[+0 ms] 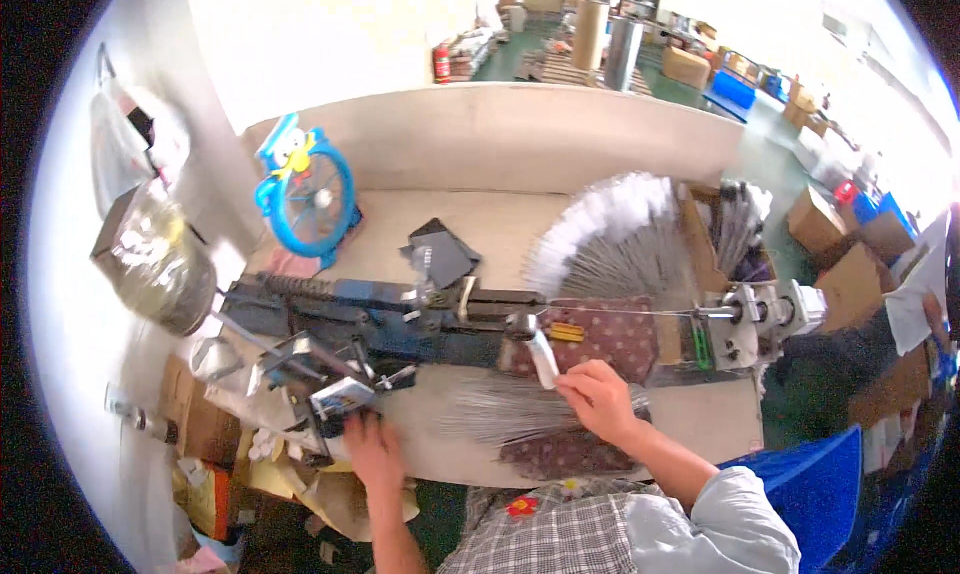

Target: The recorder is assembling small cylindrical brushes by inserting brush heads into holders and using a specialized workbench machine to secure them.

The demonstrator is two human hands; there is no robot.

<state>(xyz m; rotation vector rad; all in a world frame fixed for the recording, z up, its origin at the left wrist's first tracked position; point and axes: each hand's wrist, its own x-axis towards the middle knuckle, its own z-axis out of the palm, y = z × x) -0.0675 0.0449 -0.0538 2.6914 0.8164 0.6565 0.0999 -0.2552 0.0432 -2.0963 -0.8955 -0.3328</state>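
A long dark bench machine [370, 319] spans the table from left to middle. My right hand [600, 394] is closed, its fingers pinching the lower end of a white, lever-like handle [543, 361] that hangs from the machine's metal end. By the machine's lower left part, my left hand [375, 454] is next to a small pale blue and white block [342, 396]; its fingertips are blurred. A thin wire [620, 311] runs from the machine end to a metal clamp unit [745, 319] at right. Thin wires [510, 411] lie in a bundle left of my right hand.
White-tipped wire brushes [620, 234] fan out behind the machine, beside a cardboard box [705, 239]. Far left stands a blue toy-like wheel [312, 199]; a cloudy plastic container [165, 264] juts in nearer. A blue bin [805, 489] stands at lower right. A low panel [480, 139] bounds the back.
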